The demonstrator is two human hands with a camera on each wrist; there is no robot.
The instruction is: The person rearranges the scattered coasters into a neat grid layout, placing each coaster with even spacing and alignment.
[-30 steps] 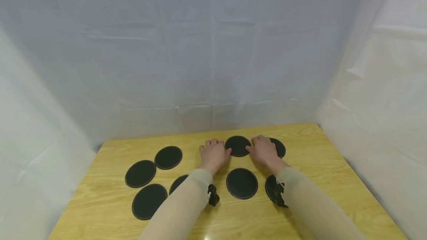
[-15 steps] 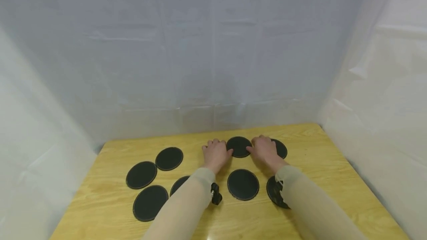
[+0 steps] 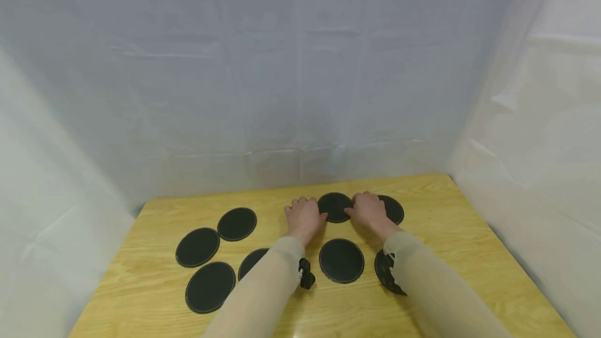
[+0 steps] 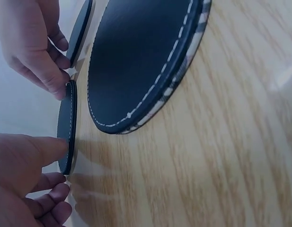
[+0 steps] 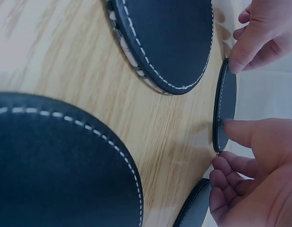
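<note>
The right forearm (image 3: pixel 436 286) hides part of the nearest right coaster (image 3: pixel 386 270), and the left sleeve (image 3: pixel 263 286) covers part of another coaster (image 3: pixel 251 262). The right hand (image 3: pixel 371 210) overlaps the far right coaster (image 3: pixel 395 210).

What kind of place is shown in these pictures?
Probably a staged recording booth, not a home: a bare wooden table stands enclosed by white plastic sheeting, and only identical black round coasters lie on it, one between both thumbs.
</note>
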